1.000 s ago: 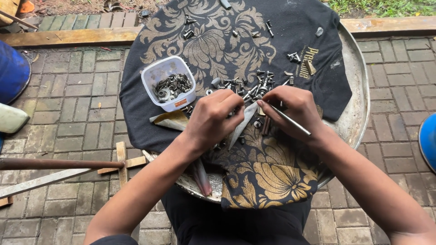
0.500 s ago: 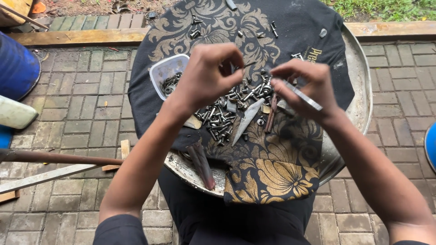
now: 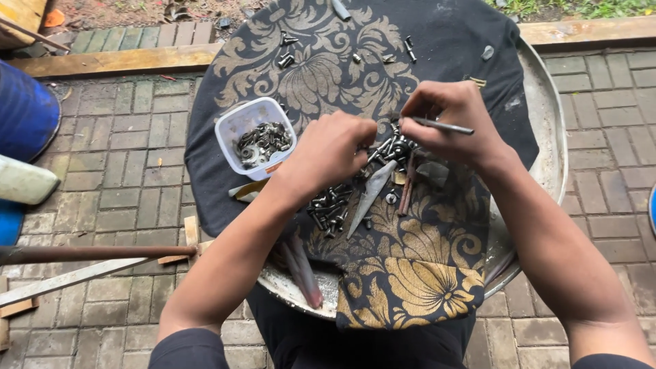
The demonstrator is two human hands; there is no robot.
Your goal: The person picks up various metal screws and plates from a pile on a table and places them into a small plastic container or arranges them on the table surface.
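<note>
A heap of dark screws and bolts [image 3: 355, 184] lies at the middle of a black cloth with gold floral print [image 3: 410, 273], which drapes a round metal tray [image 3: 550, 137] and keeps small parts from rolling away. The right hand [image 3: 454, 123] pinches a thin metal rod [image 3: 444, 125] above the heap. The left hand [image 3: 331, 150] curls over the pile, fingers bent down; whether it grips anything I cannot tell. A clear plastic tub [image 3: 254, 137] of fasteners sits just left, within easy reach.
</note>
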